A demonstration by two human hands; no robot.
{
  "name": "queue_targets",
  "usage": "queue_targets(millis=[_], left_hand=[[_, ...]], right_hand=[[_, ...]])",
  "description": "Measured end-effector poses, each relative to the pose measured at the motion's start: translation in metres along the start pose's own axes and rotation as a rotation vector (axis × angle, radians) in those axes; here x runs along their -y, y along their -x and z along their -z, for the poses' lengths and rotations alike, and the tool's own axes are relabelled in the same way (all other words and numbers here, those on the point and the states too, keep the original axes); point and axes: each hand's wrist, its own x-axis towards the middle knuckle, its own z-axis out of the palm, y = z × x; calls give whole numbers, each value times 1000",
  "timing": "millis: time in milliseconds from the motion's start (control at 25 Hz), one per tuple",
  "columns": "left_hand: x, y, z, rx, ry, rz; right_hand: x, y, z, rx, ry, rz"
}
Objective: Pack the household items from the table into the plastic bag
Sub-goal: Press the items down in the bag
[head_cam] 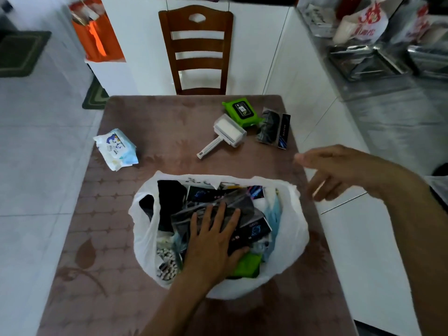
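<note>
A white plastic bag lies open on the table, filled with several dark packets and a green pack. My left hand presses flat on the packets inside it, fingers straight. My right hand hovers above the bag's right rim, empty, fingers loosely bent and blurred. Loose on the table lie a blue-and-white wipes pack at the left, a white lint roller, a green wipes pack and a dark packet with a black strip at the far right.
The table wears a brown patterned cloth. A wooden chair stands at its far edge. An orange bag sits back left. A cluttered shiny counter with a white printed bag runs along the right. White tiled floor lies on both sides.
</note>
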Motion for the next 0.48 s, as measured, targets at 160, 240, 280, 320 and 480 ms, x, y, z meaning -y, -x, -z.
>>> queue_targets(millis=[160,240,280,320,480], left_hand=[[-3,3,0,12,17,-2],[-4,4,3,26,11,1],[-4,4,2,19,10,3],[-4,3,1,12,17,12],[-1,-1,-3,16,37,2]], right_hand=[[-23,-137,12,-397,-29,107],[-44,-209,-2,-320,204,55],[-54,-241,-9,-264,316,9],[-63,-267,-14,-247,402,-22],[-95,-332,-25,-343,511,-91]])
